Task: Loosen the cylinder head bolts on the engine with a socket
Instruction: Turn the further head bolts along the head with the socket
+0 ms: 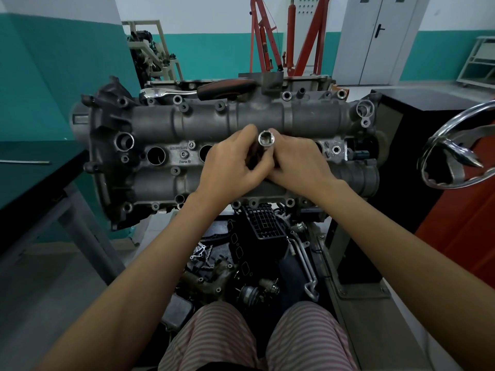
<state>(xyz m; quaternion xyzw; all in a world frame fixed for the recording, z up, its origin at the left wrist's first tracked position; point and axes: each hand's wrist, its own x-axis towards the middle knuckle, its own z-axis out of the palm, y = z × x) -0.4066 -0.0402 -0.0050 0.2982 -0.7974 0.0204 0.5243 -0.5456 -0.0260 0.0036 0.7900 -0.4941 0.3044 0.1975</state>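
A grey engine cylinder head [203, 119] lies across the middle of the head view on a stand. Over its centre, my left hand [235, 164] and my right hand [297, 162] meet and both grip a chrome socket [266, 139], whose open hexagonal end points up at the camera. The socket's lower part is hidden between my fingers. A ratchet wrench with a chrome head and a dark red and black handle [225, 88] lies on the far edge of the engine. Several bolts and empty bolt holes dot the head.
A dark green workbench [34, 178] stands at the left. A chrome handwheel [455, 153] juts out at the right, in front of a black and orange stand [417, 145]. Loose engine parts [257, 258] lie below the engine. A red engine crane [289, 36] stands behind.
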